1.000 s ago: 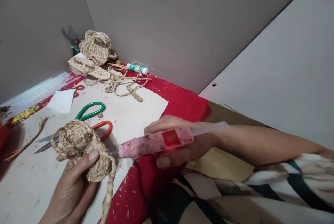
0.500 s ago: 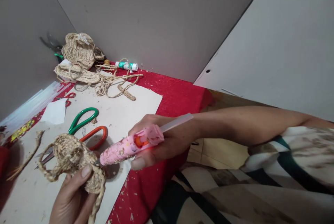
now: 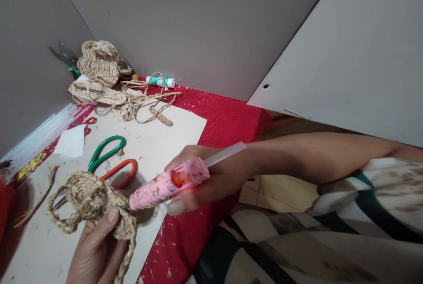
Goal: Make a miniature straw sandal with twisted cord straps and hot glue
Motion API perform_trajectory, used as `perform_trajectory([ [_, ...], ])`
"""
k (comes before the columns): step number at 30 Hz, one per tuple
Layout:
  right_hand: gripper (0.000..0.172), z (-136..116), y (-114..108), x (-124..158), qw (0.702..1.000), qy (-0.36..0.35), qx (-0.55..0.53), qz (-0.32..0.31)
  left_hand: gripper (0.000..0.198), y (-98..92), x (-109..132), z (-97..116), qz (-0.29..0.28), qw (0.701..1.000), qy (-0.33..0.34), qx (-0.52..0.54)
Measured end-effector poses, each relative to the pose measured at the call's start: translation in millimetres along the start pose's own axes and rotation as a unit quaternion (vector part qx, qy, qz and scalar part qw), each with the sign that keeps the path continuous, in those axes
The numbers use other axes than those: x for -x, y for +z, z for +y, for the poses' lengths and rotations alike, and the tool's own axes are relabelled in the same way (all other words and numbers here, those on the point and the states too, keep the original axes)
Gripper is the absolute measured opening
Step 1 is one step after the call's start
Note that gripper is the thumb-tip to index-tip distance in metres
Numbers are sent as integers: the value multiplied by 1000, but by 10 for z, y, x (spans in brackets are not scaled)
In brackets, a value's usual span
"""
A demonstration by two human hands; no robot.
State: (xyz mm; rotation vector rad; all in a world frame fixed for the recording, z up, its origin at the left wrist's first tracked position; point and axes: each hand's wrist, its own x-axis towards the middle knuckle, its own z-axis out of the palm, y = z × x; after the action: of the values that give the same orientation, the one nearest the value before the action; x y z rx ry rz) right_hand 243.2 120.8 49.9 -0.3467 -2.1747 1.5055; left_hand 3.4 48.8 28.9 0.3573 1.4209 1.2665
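My left hand (image 3: 99, 242) grips a coiled piece of braided straw rope (image 3: 87, 191), the thumb pressed on its front. One loop sticks out at its left side, and a loose braid end hangs down past the fingers. My right hand (image 3: 201, 184) is wrapped round a pink hot glue gun (image 3: 155, 189) smeared with dried glue. A clear glue stick (image 3: 226, 154) pokes out of its back. The gun's metal nozzle meets the coil beside my left thumb. Scissors (image 3: 120, 173) with one green and one orange handle lie behind the coil, their blades partly hidden.
Pale board (image 3: 172, 134) covers part of the red tabletop (image 3: 224, 116). Toward the back wall lie rope bundles (image 3: 99, 65), a green and white glue tube (image 3: 161, 82) and small red scissors (image 3: 88, 121). Clear glue sticks (image 3: 42, 129) and a rope scrap (image 3: 42, 196) are at left.
Both hands, with the rope coil and the glue gun, have shifted very slightly to the right. The coil has tilted a little, and the nozzle remains against it.
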Motion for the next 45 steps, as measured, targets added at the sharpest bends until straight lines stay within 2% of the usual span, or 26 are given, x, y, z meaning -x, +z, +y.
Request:
perform_trajectory([
  [3, 31, 57, 37, 15, 996, -50, -65, 28, 69, -14, -8, -21, -8, 1000, 9, -5],
  [10, 39, 95, 53, 50, 995, -56, -72, 36, 79, -107, -67, -25, -49, 999, 9, -13],
  [20, 39, 93, 85, 85, 997, -43, -38, 50, 68, -243, -143, -27, -63, 998, -14, -13],
  [23, 39, 68, 71, 87, 998, -34, -31, 44, 67, -219, -122, -17, -50, 998, -27, -13],
  [28, 38, 13, 30, 102, 999, -13, -35, 23, 72, -111, -72, -6, -40, 999, 9, -24],
  [32, 39, 22, 41, 103, 999, 3, -49, 19, 71, -29, -13, 13, -41, 998, 9, -43],
  [36, 40, 22, 30, 111, 999, -6, -33, 13, 69, 5, 25, 24, -38, 998, 8, -46],
  [39, 41, -7, -54, 153, 1000, 20, 20, -3, 63, -30, -18, 20, -24, 999, 13, -34],
  [41, 39, -14, -136, 178, 992, 47, 118, 4, 56, -68, -75, 15, -14, 1000, 16, -20],
  [43, 32, 8, -213, 178, 962, 82, 261, 6, 48, -93, -125, 10, -7, 1000, 21, -11],
  [45, 21, 52, -272, 159, 908, 141, 394, -10, 42, -87, -144, 5, -6, 999, 33, -6],
])
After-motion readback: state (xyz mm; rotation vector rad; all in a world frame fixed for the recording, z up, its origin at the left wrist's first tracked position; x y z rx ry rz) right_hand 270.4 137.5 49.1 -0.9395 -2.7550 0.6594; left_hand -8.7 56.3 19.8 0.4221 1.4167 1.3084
